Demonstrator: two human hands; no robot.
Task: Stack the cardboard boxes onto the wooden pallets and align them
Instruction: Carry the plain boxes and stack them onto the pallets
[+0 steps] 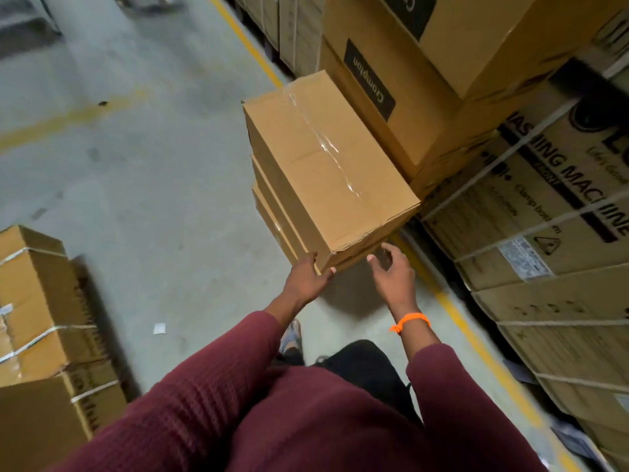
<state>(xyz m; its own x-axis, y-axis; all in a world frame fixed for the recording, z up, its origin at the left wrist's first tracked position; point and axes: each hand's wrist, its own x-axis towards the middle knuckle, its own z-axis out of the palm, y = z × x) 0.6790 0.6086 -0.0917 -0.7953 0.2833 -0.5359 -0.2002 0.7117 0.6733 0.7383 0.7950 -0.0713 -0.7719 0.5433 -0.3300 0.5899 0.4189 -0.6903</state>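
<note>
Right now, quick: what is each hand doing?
Left hand: grips the near corner of the cardboard box stack.
Right hand: open, holding nothing.

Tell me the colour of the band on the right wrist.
Orange; the wristband shows best in the head view.

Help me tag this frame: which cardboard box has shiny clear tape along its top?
The top box of the plain middle stack. The Crompton boxes behind it carry black labels; the boxes at left wear white straps.
</note>
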